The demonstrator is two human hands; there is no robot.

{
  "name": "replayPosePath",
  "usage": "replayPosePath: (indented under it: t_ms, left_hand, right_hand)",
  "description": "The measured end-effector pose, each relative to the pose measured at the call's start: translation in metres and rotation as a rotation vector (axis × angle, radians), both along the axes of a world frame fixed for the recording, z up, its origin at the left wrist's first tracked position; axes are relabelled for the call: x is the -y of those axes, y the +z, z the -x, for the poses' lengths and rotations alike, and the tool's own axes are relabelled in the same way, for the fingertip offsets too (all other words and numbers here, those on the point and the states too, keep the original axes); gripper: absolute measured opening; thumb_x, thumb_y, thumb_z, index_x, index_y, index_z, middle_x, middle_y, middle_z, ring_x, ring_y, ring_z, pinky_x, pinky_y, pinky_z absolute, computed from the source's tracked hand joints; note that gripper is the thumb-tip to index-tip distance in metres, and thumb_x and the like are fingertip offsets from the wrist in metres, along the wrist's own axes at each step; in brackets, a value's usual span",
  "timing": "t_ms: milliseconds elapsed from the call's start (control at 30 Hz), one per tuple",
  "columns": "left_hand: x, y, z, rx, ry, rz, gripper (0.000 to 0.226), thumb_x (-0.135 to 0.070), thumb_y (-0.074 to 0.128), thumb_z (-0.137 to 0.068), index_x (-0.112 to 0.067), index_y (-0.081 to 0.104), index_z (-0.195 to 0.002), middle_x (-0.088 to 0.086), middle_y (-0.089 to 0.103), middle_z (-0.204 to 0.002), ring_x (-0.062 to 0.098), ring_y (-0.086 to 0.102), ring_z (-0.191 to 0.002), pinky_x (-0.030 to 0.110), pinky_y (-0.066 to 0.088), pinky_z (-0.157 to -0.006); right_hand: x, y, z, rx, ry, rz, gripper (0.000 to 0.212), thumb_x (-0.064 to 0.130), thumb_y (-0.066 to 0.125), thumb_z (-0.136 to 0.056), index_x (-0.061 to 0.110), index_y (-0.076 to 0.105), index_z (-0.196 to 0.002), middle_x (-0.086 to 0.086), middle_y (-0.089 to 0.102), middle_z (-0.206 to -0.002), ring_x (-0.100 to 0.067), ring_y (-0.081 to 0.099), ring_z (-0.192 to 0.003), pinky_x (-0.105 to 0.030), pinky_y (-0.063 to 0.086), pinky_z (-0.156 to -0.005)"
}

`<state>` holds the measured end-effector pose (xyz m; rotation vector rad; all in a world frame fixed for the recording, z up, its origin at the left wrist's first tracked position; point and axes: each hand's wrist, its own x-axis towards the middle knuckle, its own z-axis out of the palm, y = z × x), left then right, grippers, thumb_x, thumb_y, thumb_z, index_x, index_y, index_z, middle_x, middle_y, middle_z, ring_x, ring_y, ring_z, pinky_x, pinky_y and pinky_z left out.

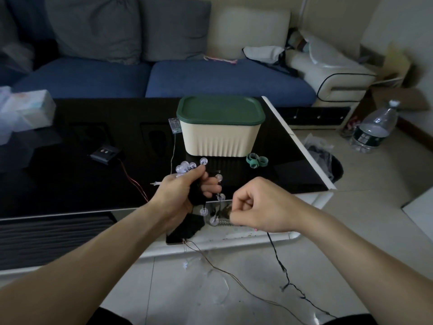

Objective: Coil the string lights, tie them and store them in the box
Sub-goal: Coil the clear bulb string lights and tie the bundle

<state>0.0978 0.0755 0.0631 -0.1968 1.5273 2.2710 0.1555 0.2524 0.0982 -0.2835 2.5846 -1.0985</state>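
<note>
A blue sofa point(150, 76) sits behind the black table point(70, 179); perhaps a water bottle point(375, 130) stands right.

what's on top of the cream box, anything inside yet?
A dark green lid sits closed on the cream box. Its inside is covered, so contents can't be seen. The left hand holds the string lights.

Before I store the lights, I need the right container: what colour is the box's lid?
Dark green lid, on a cream ribbed box; head view.

home living room | blue sofa point(159, 76) | black coffee table point(70, 160)
</note>
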Motion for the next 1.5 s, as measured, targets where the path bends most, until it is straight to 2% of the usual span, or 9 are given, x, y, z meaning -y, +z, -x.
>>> replayPosePath:
  t_ms: [233,367,633,733,900,1167,1300,1400,1500]
  left_hand:
    - [-0.003,-0.004,-0.001,0.101,0.002,-0.063,0.029,-0.014,0.049,-0.099,-0.009,0.048,-0.071,0.011,0.067,-0.069,0.019,0.067,-0.060,0.022,0.051,-0.054]
    - [-0.011,-0.004,-0.004,0.094,-0.101,-0.189,0.014,-0.010,0.060,-0.090,0.004,0.061,-0.089,0.021,0.071,-0.093,0.021,0.070,-0.077,0.023,0.058,-0.068]
    - [-0.015,-0.013,-0.019,-0.030,-0.390,-0.008,0.021,-0.006,0.070,-0.079,0.007,0.069,-0.095,0.019,0.069,-0.092,0.027,0.068,-0.085,0.035,0.057,-0.076]
    - [-0.014,-0.013,-0.019,-0.067,-0.468,0.104,0.025,-0.006,0.068,-0.075,0.010,0.070,-0.094,0.021,0.068,-0.088,0.027,0.065,-0.082,0.035,0.054,-0.078]
    - [-0.017,-0.007,-0.023,-0.034,-0.639,0.131,0.025,-0.016,0.054,-0.088,0.000,0.073,-0.091,0.018,0.067,-0.090,0.016,0.060,-0.066,0.025,0.044,-0.065]
    - [-0.011,0.000,-0.020,0.064,-0.724,0.012,0.027,-0.022,0.043,-0.094,-0.007,0.056,-0.075,0.012,0.060,-0.074,0.016,0.046,-0.050,0.022,0.042,-0.053]
    - [-0.011,0.002,-0.019,0.056,-0.625,-0.030,0.021,-0.022,0.049,-0.086,-0.011,0.049,-0.069,0.012,0.061,-0.075,0.020,0.054,-0.058,0.028,0.043,-0.064]
    - [-0.007,0.003,-0.014,0.096,-0.482,-0.135,0.019,-0.019,0.050,-0.083,-0.010,0.049,-0.066,0.014,0.063,-0.076,0.022,0.059,-0.061,0.026,0.048,-0.062]
    - [-0.002,0.005,-0.009,0.110,-0.290,-0.259,0.014,-0.016,0.052,-0.079,-0.007,0.050,-0.069,0.018,0.065,-0.080,0.026,0.062,-0.065,0.029,0.052,-0.063]
  right_hand:
    - [0.000,-0.004,-0.003,0.073,0.048,-0.156,0.028,0.022,0.071,-0.080,0.010,0.061,-0.056,0.003,0.052,-0.052,-0.004,0.044,-0.049,-0.018,0.038,-0.052]
    - [0.010,-0.014,-0.007,0.093,0.114,-0.175,0.021,0.022,0.071,-0.080,0.012,0.067,-0.063,0.011,0.053,-0.048,-0.003,0.046,-0.046,-0.020,0.038,-0.052]
    - [-0.004,0.000,-0.004,0.170,0.172,0.069,0.021,0.026,0.067,-0.096,0.008,0.075,-0.089,0.004,0.065,-0.056,-0.003,0.047,-0.043,-0.013,0.037,-0.051]
    - [-0.015,-0.002,0.001,0.119,0.082,0.175,0.019,0.027,0.069,-0.094,0.009,0.074,-0.089,-0.004,0.071,-0.065,-0.012,0.057,-0.047,-0.031,0.045,-0.053]
    - [-0.026,-0.013,0.008,-0.075,-0.058,0.223,0.016,0.027,0.080,-0.083,0.013,0.077,-0.077,-0.004,0.071,-0.063,-0.012,0.060,-0.051,-0.018,0.046,-0.050]
    - [-0.030,-0.016,0.013,-0.329,-0.177,0.207,0.045,0.057,0.082,-0.057,0.014,0.070,-0.064,0.004,0.067,-0.056,-0.003,0.057,-0.050,-0.015,0.042,-0.050]
    - [-0.036,-0.016,0.017,-0.218,-0.133,0.195,0.046,0.056,0.076,-0.069,0.012,0.067,-0.064,-0.001,0.061,-0.054,-0.007,0.053,-0.052,-0.020,0.041,-0.053]
    - [-0.048,-0.021,0.020,0.172,-0.129,0.404,0.042,0.049,0.078,-0.075,0.008,0.069,-0.076,-0.014,0.066,-0.075,-0.021,0.063,-0.067,-0.030,0.052,-0.062]
    - [-0.053,-0.026,0.019,0.381,-0.185,0.519,0.030,0.032,0.074,-0.082,0.005,0.065,-0.090,-0.021,0.062,-0.088,-0.019,0.057,-0.058,-0.025,0.045,-0.047]
